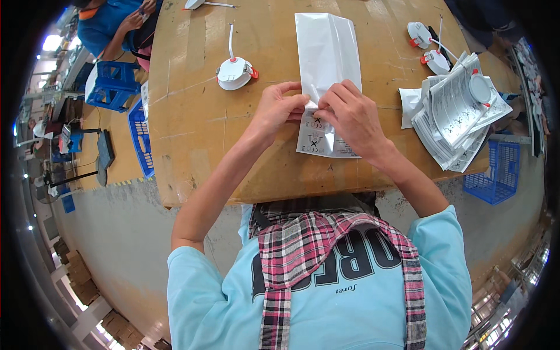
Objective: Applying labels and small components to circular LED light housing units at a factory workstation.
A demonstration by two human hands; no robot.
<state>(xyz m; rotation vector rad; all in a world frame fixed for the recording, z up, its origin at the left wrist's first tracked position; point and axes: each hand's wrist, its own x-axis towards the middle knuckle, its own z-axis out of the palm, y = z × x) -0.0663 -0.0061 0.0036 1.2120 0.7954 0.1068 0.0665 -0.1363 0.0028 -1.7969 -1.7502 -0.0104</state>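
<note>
A long white plastic packaging bag (328, 49) with dark printing on its near part lies on the cardboard-covered table in front of me. My left hand (275, 108) pinches its left edge between thumb and fingers. My right hand (352, 116) grips the bag's middle with curled fingers, close beside the left. The bag is creased where the hands meet, and my right hand hides part of the print. A round white downlight (234, 74) with red clips and an upright white cable sits left of the bag, apart from both hands.
At right lies a stack of printed white bags (452, 119) with a round white lamp (480, 89) on it. Two downlights (419, 34) stand behind it. Blue crates (493, 171) flank the brown table (192, 128). A co-worker in blue (108, 29) sits far left near a blue stool (112, 86).
</note>
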